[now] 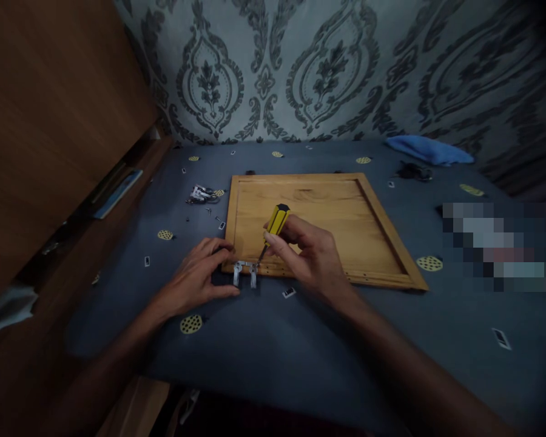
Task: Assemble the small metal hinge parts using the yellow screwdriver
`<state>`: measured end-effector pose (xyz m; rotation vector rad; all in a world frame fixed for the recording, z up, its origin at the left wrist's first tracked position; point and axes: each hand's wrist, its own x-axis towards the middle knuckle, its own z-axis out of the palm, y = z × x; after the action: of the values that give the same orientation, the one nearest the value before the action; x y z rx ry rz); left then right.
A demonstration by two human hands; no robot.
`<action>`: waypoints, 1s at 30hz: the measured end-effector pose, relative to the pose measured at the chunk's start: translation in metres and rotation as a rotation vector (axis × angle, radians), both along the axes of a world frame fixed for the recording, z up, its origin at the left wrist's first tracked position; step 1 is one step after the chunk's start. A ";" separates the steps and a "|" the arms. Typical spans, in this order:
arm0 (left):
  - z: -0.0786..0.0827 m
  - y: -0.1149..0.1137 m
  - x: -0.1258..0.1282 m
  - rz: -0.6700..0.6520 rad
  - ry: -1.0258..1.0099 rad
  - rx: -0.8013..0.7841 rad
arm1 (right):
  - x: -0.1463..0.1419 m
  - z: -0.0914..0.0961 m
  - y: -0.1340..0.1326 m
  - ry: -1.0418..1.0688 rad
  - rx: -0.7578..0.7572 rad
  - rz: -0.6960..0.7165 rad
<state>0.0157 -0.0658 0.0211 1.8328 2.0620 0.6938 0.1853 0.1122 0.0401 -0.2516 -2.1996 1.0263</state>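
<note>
A framed wooden panel [309, 206] lies flat on the patterned blue cloth. At its near left corner sits a metal hinge [246, 273] with two arms that hang over the edge. My right hand [313, 255] grips a screwdriver [277, 221] with a yellow and black handle, tilted, its tip down at the hinge's right part. Beside the hinge rests my left hand [200, 273], fingers stretched to the panel's left corner and thumb apart, close to the hinge's lower end. Whether the left fingertips press on the hinge or only the panel I cannot make out.
Another metal hinge [203, 194] lies left of the panel, with several small screws [208, 210] near it. A blue cloth [430, 150] and a dark object [413, 171] are at the back right. Wooden furniture [64, 79] borders the left side; a patterned wall stands behind.
</note>
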 end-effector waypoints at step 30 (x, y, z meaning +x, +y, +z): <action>0.001 0.003 0.001 -0.027 0.015 -0.024 | 0.001 0.000 0.000 -0.005 -0.012 -0.013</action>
<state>0.0165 -0.0627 0.0224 1.8542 2.0418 0.6473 0.1863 0.1119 0.0402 -0.2734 -2.1941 1.0336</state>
